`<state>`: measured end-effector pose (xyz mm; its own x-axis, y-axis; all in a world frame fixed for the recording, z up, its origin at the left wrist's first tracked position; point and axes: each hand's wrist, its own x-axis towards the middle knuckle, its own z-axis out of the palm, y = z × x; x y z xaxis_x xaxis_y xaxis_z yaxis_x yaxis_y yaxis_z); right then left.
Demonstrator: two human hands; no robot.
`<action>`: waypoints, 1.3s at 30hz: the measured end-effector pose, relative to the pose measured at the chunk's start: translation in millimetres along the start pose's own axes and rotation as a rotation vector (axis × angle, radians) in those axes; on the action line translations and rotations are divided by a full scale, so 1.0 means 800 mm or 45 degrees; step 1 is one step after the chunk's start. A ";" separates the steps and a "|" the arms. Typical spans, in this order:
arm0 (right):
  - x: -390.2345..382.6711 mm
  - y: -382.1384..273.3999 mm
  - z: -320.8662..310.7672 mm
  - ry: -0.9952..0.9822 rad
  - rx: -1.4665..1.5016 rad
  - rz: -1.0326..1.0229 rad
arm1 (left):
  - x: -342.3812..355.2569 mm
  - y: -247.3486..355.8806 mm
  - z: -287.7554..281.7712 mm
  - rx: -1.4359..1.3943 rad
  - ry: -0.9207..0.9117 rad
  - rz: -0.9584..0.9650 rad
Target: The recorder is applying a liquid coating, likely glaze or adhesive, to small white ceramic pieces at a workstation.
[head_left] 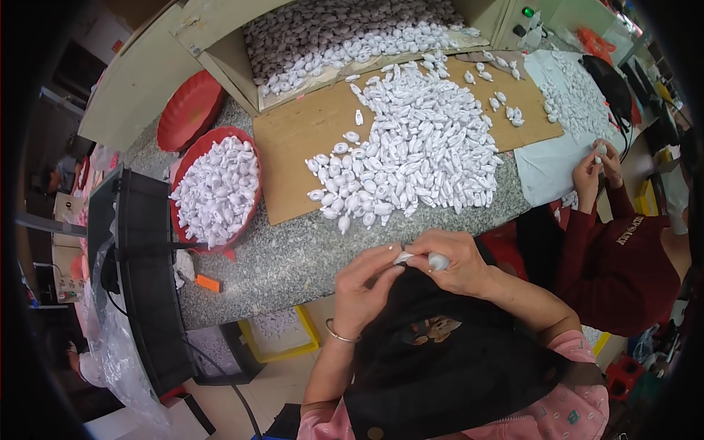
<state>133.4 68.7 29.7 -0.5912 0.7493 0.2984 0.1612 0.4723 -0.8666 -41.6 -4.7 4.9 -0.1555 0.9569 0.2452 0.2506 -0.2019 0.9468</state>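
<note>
In front of my chest, above the near edge of the granite worktop, my two hands meet. My left hand (369, 282) is closed in a pinch at a small white piece (402, 257), thumb and forefinger on it. My right hand (460, 265) is closed around a rounded, greyish-white object (438, 261) whose end shows between the fingers; its kind cannot be made out. Its fingertips also touch the white piece. Just beyond lies a big heap of small white bulb-shaped plastic pieces (429, 147) on a brown board (282, 165).
Left on the granite worktop (293, 271) stand a red basin (257, 192) full of white pieces, another red basin (192, 110) and an orange block (208, 283). A cabinet (213, 55) with more pieces stands behind. At right, a person in a maroon sleeve (568, 246) handles a small piece.
</note>
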 end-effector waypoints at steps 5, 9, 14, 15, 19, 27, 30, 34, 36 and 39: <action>-0.008 -0.004 0.009 0.067 0.350 0.384 | -0.003 0.014 -0.001 -0.737 0.073 -0.541; -0.010 -0.004 0.011 0.023 0.352 0.212 | -0.008 0.006 -0.006 -0.712 -0.045 -0.398; -0.009 -0.009 0.016 0.077 0.263 -0.022 | -0.007 0.012 -0.014 -0.589 -0.109 -0.318; -0.009 -0.010 0.016 0.057 0.273 -0.028 | -0.008 0.013 -0.016 -0.563 -0.119 -0.309; -0.010 -0.008 0.021 0.039 0.285 -0.015 | -0.013 0.006 -0.015 -0.541 -0.101 -0.239; 0.001 0.013 0.006 0.022 0.789 0.534 | 0.042 0.030 -0.117 0.282 0.515 0.028; -0.006 0.029 -0.013 -0.022 0.494 0.609 | 0.071 0.040 -0.139 1.055 0.839 0.315; -0.012 0.024 -0.015 0.014 0.354 0.427 | 0.050 0.001 -0.089 0.786 0.247 0.246; -0.008 0.004 -0.019 -0.060 0.533 0.666 | 0.052 -0.007 -0.059 0.923 0.159 0.210; -0.008 -0.002 -0.016 -0.134 0.562 0.641 | 0.059 -0.021 -0.045 0.992 0.014 0.067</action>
<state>147.3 69.1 34.0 -0.6057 0.7686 -0.2059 0.1124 -0.1735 -0.9784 -87.7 36.1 8.1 -0.1330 0.9472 0.2918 0.8560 -0.0387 0.5156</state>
